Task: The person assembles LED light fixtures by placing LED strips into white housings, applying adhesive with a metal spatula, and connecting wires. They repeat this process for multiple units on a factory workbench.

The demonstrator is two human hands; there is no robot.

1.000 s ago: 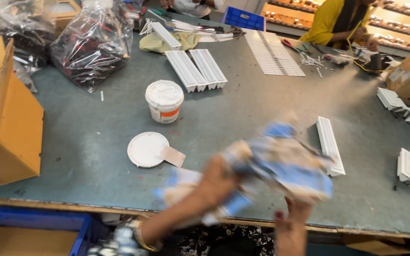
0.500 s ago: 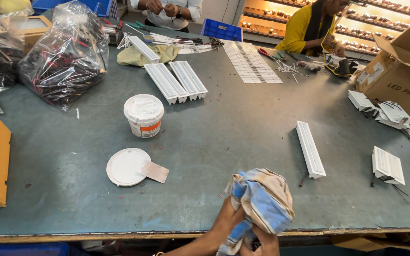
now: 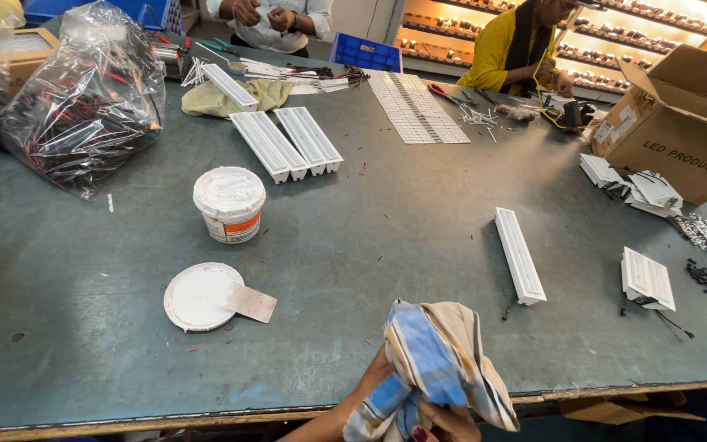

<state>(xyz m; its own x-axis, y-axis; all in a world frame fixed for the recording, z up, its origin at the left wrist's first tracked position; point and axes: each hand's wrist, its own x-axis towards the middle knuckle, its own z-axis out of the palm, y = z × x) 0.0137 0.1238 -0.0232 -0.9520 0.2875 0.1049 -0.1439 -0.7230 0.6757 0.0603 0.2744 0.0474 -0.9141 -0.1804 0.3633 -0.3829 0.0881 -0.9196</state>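
Both of my hands hold a crumpled cloth with blue and beige stripes, just above the table's near edge. My left hand grips it from the left side. Only the fingers of my right hand show under the cloth at the bottom of the view. Nearest on the grey-green table lies a long white slatted fixture, to the right of the cloth and apart from it.
An open white tub of paste stands at the left, its lid and a flat scraper beside it. Two more long fixtures, a short one, a wire-filled bag and a cardboard box surround the middle. Two people work at the far side.
The cloth was swung about in a blur over the table a second ago. Now it is bunched and still between my hands at the near edge.
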